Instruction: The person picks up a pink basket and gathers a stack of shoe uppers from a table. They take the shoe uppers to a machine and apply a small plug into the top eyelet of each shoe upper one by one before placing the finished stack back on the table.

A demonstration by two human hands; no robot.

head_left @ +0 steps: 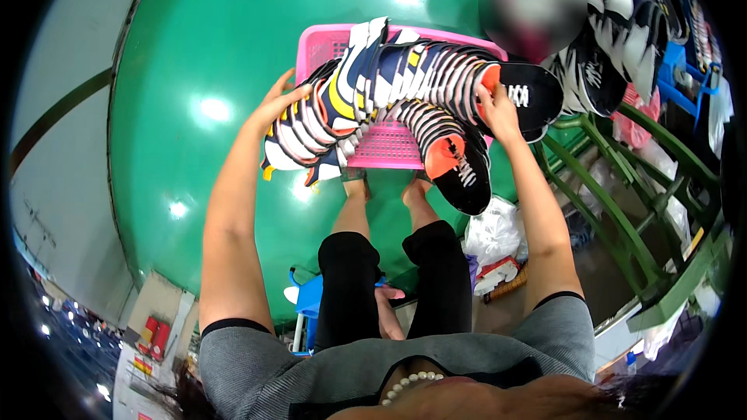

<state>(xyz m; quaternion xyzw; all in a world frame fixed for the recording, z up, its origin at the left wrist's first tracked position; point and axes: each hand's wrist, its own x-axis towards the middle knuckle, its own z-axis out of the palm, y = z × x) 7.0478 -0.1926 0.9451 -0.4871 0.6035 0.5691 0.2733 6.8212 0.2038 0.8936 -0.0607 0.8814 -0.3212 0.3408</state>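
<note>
A long stack of nested shoe uppers (412, 70), navy, white and yellow with black toes, lies across a pink plastic basket (389, 149). My left hand (286, 99) is closed round the stack's left end, thumb toward the near side. At the other end, my right hand (496, 109) grips the end black upper (537, 93) by its orange lining. A second, shorter row of shoe uppers (447, 152) curves toward me over the basket's near rim, its black toe pointing at my legs. Parts of both hands' fingers are hidden by the stack.
A green metal rack (607, 187) stands at the right. More shoe uppers (599, 62) are piled at the far right, partly behind a blurred round patch. White plastic bags (494, 233) lie right of my legs, a blue stool (310, 295) at their left. The floor (194, 54) is green.
</note>
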